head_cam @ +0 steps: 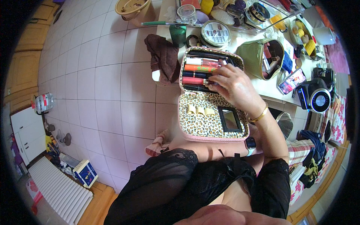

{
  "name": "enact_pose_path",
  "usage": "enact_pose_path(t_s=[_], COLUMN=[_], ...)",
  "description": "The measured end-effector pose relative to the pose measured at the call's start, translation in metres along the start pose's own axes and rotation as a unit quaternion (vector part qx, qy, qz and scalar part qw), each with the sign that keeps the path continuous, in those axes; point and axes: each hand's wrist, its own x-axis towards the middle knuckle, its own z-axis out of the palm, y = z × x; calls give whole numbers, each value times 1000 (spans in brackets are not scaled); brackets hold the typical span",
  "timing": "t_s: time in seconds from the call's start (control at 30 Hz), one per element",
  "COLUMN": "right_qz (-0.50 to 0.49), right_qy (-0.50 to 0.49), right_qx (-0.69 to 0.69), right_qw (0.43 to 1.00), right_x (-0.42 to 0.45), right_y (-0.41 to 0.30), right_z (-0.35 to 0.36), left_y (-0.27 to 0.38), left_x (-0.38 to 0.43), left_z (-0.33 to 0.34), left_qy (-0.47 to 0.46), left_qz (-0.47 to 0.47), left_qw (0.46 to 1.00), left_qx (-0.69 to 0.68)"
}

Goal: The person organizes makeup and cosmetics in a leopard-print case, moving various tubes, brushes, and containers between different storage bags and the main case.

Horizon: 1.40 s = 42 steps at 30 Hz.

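A pink zip-up cosmetic case [201, 125] with leopard-print lining lies unfolded before me. Its lower half carries a small black-framed mirror [231, 119] and cream elastic loops [200, 110]. Cosmetic tubes lie side by side in the far half, among them an orange tube [197, 67] and a pink tube [194, 81]. My right hand [232, 81], a gold bangle on its wrist, reaches over their right ends with bent fingertips among them; whether it grips one is hidden. My left forearm passes below the case to a smartwatch [250, 143]; the left hand beyond is hidden.
The white table [263, 86] holds a green makeup bag [249, 56], a round palette [216, 33], a green cup [178, 35], a lit phone [292, 81] and a black-and-silver device [316, 95]. A brown cloth [161, 56] hangs at its left edge. A bucket [137, 12] stands on the tiled floor.
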Motion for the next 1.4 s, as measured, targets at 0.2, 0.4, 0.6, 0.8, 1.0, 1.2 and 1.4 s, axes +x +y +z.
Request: enact_pose_path(t_s=[0.2,0.4,0.6,0.8,1.0,1.2,1.4], right_qz=[-88,-48,-7,43,-5,5,-31], right_qy=[-26,-86,-102,-105,-78,-48,29], right_qx=[-10,-54,-138,-121,-112,-77,63], right_qw=[996,994,985,986,991,996,997], right_x=[27,41,46,56,55,58,53], right_y=[-11,-16,-23,-22,-24,-23,-15], right_z=[30,35,32,36,33,42,28], left_y=[-1,-4,-7,-7,-7,-9,-7], left_x=[-18,-47,-48,-47,-44,-37,-31], left_z=[-7,-24,-25,-26,-25,-19,-15], left_qy=[-16,-29,-33,-36,-52,-73,-93], left_qz=[-11,-35,-38,-41,-50,-54,-68], left_qw=[1000,999,999,998,997,994,988], left_qx=[5,10,19,24,34,53,105])
